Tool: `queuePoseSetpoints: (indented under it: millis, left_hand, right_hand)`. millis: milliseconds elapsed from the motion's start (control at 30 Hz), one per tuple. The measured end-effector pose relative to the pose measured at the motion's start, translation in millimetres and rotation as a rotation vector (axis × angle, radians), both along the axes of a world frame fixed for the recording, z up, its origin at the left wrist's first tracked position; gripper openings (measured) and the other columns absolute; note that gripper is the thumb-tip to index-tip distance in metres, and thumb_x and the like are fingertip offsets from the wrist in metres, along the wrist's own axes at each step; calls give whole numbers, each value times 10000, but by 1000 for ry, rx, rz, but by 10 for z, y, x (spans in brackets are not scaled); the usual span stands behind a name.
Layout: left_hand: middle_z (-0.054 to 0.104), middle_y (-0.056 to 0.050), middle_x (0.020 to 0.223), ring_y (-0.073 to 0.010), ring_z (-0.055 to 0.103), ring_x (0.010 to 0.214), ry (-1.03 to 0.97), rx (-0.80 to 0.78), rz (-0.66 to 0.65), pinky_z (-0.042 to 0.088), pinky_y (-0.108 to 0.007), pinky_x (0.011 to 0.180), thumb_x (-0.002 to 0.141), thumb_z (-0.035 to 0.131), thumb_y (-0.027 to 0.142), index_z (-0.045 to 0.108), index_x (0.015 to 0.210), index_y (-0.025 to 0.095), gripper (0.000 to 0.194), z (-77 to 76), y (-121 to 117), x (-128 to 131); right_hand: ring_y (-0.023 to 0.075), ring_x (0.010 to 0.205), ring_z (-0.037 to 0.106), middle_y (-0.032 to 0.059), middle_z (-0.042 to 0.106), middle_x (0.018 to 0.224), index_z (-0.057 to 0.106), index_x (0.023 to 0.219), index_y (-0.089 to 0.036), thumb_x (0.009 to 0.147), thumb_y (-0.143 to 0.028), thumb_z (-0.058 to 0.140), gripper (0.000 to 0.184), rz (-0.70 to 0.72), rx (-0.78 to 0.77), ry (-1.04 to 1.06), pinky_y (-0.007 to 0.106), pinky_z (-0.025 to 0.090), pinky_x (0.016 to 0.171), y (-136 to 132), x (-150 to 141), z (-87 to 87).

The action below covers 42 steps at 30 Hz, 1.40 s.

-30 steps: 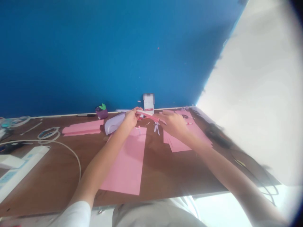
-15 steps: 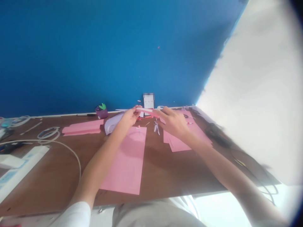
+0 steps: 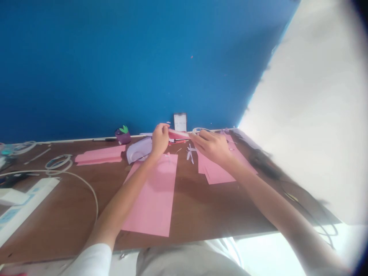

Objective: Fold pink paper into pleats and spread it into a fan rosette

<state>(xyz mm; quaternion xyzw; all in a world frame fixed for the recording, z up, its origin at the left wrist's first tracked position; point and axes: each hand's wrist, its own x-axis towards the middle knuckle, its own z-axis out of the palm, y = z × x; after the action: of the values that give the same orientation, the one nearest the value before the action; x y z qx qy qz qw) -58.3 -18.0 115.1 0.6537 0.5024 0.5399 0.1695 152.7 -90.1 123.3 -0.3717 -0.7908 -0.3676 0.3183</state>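
Observation:
Between my hands, raised above the back of the table, is a narrow folded strip of pink paper (image 3: 178,134). My left hand (image 3: 160,141) is closed on its left end, and my right hand (image 3: 211,145) pinches its right end. Below my left arm a pink sheet (image 3: 156,195) lies flat on the table. Under and beyond my right hand are more pink sheets (image 3: 217,176), overlapping. Small lilac paper scraps (image 3: 190,154) sit between the sheets. My fingers hide both ends of the strip.
A phone (image 3: 180,123) leans upright against the blue wall. Left of my hands are a rolled lilac sheet (image 3: 138,150), folded pink paper (image 3: 100,155), a purple cup (image 3: 123,136) and coiled white cable (image 3: 59,163). A white power strip (image 3: 28,207) lies at the left; a dark object (image 3: 265,165) with a cable is at the right.
My left hand has lifted slightly and rotated, its back now turned more toward me. The pink strip now slopes down to the right. My right hand has shifted only slightly.

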Motion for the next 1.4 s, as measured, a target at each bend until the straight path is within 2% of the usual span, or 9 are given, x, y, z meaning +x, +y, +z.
queuePoseSetpoints:
  millis: [100,200,300,433,533,833,1067,1267,1400]
  left_hand:
    - [689,-89,1018,-234,586,1035,396,126,-55,400,-401,974,991,315,328,634,951,186,352,91,-127,15]
    - [667,-85,1117,-229,565,1097,589,156,-375,396,-376,966,997,306,384,625,1049,198,374,169,-233,68]
    - [638,-99,1177,-221,559,1098,594,110,-554,409,-345,930,997,289,422,605,1096,185,407,197,-281,79]
    - [648,-58,837,-145,558,714,538,-181,-704,418,-265,679,988,245,498,601,868,166,501,202,-298,4]
    - [584,-29,710,-127,516,635,459,-307,-765,389,-247,607,978,265,526,597,882,164,501,214,-314,-27]
    - [611,-20,739,-138,541,635,571,-306,-658,371,-258,592,923,392,584,572,909,193,430,313,-424,25]
    - [659,-31,784,-145,599,639,549,-320,-655,406,-265,603,948,348,545,522,927,204,383,225,-387,59]
    - [675,-41,931,-143,597,681,548,-286,-614,395,-262,612,974,319,442,479,1049,226,278,143,-388,126]
    - [657,-41,904,-154,549,676,631,-228,-521,353,-267,599,950,360,332,473,1023,219,176,105,-400,156]
  right_hand:
    - [103,610,417,2,540,699,687,1051,-213,970,-168,433,270,29,-1,0,273,242,541,2,27,18]
    - [97,603,416,-4,546,713,689,1078,-230,975,-183,441,273,90,-58,-7,260,254,535,3,44,12]
    - [97,592,407,-6,535,702,692,1099,-231,978,-206,451,271,142,-95,-24,256,257,532,13,60,-10]
    - [101,590,417,-1,524,697,702,1100,-232,987,-249,449,278,199,-160,-18,260,262,538,38,83,-23]
    - [108,610,447,14,553,730,696,1122,-229,992,-256,431,296,226,-239,-23,263,281,559,40,92,5]
    - [175,737,579,66,681,893,597,1234,-194,949,-427,493,382,205,-504,37,261,319,606,-51,95,166]
    - [205,846,597,82,700,937,581,1092,-187,965,-198,389,231,122,-585,-20,282,331,687,13,74,113]
    - [167,637,520,53,666,775,585,975,-186,909,-148,394,206,-48,-579,-7,278,222,575,9,52,82]
    - [144,590,480,39,642,735,595,898,-190,925,-219,413,186,-38,-634,31,271,182,550,-6,33,59]
